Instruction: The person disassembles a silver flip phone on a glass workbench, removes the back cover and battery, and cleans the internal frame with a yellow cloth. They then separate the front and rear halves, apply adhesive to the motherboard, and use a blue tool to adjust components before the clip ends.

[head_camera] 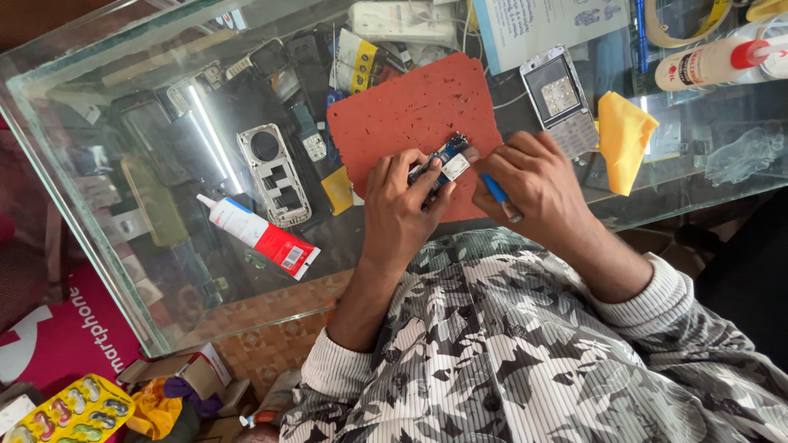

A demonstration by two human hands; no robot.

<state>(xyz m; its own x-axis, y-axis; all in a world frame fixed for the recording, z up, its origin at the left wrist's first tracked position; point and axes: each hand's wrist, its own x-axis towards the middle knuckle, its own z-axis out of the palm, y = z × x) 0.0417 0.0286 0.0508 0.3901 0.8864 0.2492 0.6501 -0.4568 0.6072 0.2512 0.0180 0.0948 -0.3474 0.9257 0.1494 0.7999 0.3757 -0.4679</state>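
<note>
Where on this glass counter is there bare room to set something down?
Bare glass lies between the white glue tube and the left hand, and right of the yellow cloth along the near edge. The red mat is free at its upper left. The far edge, around the keypad phone, is crowded.

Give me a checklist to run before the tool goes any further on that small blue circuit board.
1. Board held: left hand grips the blue circuit board from its side. Ok.
2. Board over the red mat, not bare glass. Ok.
3. Tool gripped: right hand holds the blue-handled tool. Ok.
4. Tool tip position on the board: hidden by fingers. Cannot tell.
5. Phone frame and glue tube lie apart from the hands. Ok.
6. Keypad phone lies close beside the right hand. Not ok.
</note>
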